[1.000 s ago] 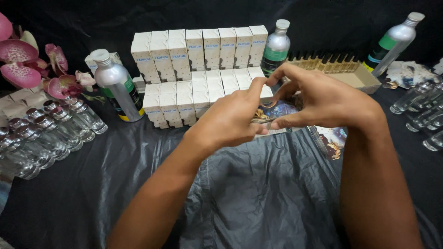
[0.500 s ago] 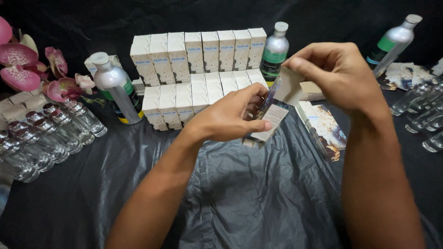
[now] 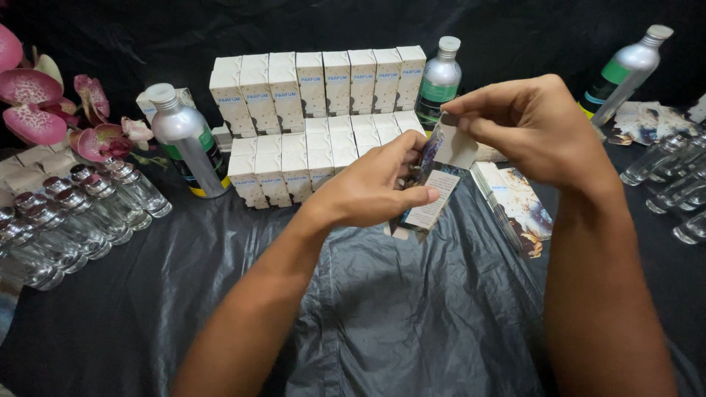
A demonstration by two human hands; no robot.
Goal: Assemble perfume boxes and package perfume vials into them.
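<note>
Carton (image 3: 435,187), small, partly unfolded, held above black sheet (image 3: 382,316), in front of the stacked white boxes (image 3: 323,125). Left hand (image 3: 371,187) closed on its lower body, thumb across the pale panel. Right hand (image 3: 529,129) pinches the top flap between thumb and fingertips. Stack of flat cartons (image 3: 515,206) lies just right of it on the sheet. Silver bottle (image 3: 187,140) stands left of the boxes; clear vials (image 3: 73,217) in rows at far left.
</note>
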